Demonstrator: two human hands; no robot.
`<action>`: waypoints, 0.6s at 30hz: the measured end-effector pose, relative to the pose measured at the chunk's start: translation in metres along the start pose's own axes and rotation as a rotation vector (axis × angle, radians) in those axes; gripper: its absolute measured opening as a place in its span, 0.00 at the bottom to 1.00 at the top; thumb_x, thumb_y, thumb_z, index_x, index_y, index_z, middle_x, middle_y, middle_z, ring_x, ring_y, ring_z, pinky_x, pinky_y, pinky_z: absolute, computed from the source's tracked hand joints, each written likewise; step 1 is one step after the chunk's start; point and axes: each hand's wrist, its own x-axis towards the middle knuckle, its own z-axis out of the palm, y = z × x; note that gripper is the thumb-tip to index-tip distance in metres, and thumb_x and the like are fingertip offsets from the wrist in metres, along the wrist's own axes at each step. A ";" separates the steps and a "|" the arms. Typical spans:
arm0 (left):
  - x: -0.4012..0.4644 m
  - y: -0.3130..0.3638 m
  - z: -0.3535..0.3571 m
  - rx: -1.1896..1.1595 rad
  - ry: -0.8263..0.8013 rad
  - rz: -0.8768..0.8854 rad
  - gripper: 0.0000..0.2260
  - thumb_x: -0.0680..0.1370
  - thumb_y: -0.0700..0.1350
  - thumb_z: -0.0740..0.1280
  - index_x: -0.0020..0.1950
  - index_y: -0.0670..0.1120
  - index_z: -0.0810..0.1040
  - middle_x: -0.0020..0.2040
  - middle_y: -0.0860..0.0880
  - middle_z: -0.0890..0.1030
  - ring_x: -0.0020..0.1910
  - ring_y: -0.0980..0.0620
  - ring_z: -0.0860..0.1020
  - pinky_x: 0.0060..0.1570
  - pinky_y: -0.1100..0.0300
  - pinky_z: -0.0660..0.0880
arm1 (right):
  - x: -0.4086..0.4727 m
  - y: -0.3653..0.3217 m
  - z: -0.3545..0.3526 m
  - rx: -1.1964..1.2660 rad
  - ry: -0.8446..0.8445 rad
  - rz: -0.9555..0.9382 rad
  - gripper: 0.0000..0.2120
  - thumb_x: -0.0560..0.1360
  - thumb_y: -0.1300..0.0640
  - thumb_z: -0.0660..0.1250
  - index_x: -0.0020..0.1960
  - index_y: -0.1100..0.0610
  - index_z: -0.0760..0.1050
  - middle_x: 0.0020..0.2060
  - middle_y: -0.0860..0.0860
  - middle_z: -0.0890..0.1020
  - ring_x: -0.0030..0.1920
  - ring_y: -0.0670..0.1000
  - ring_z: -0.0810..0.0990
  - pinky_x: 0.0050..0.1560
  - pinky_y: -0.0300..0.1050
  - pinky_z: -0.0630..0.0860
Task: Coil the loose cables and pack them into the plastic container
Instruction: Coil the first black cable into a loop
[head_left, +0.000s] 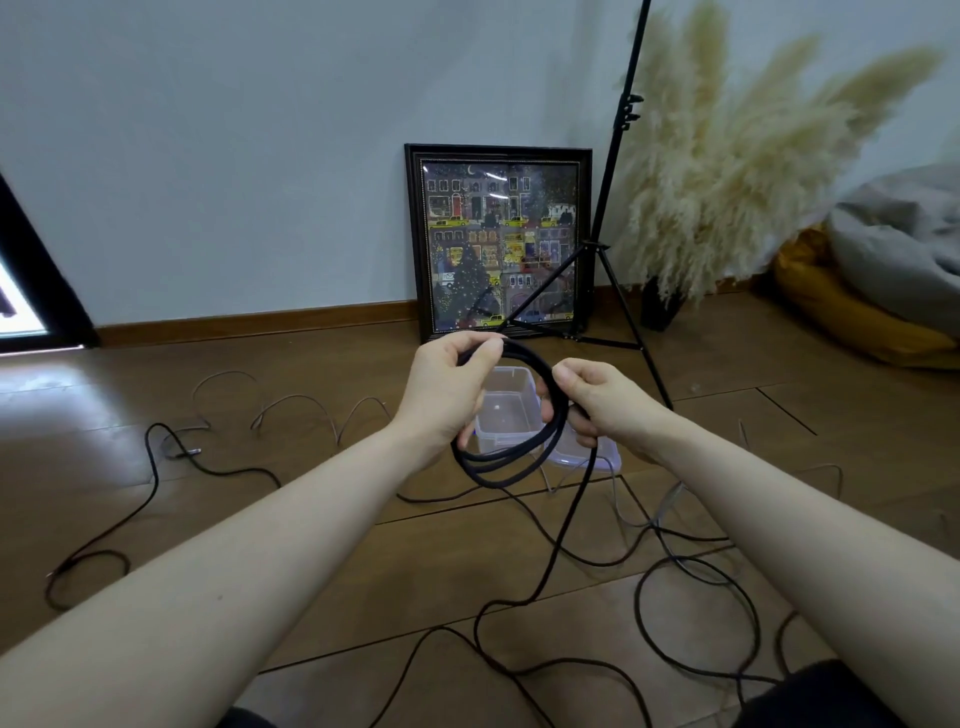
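Black cable (511, 447) is gathering into loops above the container (506, 410) mid-floor; we are gripping the coil in our left hand (449, 395) while our right hand (597, 400) pinches the trailing length. We are aiming for even, untwisted loops, feeding slack steadily from the floor (311, 519).

My left hand (457, 395) and right hand (597, 400) hold the coil (511, 457) above the container (506, 415); lid (605, 457) right; frame (498, 239) far behind.
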 end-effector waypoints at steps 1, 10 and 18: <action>0.001 0.000 0.000 -0.013 0.010 -0.008 0.09 0.83 0.46 0.63 0.58 0.43 0.78 0.19 0.51 0.66 0.14 0.51 0.61 0.16 0.65 0.59 | 0.000 0.000 0.001 0.001 -0.001 -0.010 0.14 0.85 0.58 0.50 0.50 0.60 0.73 0.39 0.57 0.78 0.20 0.44 0.60 0.23 0.38 0.64; -0.001 -0.001 -0.005 -0.067 -0.021 -0.005 0.09 0.83 0.45 0.64 0.55 0.43 0.82 0.20 0.50 0.66 0.15 0.52 0.60 0.16 0.66 0.59 | -0.001 0.011 -0.007 -0.020 -0.082 -0.055 0.15 0.85 0.55 0.53 0.55 0.61 0.76 0.41 0.55 0.84 0.22 0.46 0.64 0.28 0.42 0.71; 0.001 0.003 -0.014 -0.132 0.143 -0.006 0.07 0.83 0.43 0.64 0.54 0.42 0.80 0.21 0.53 0.66 0.16 0.55 0.60 0.15 0.66 0.59 | -0.008 0.033 -0.027 -0.098 -0.205 0.085 0.18 0.76 0.44 0.66 0.47 0.60 0.77 0.41 0.55 0.85 0.45 0.55 0.84 0.57 0.52 0.79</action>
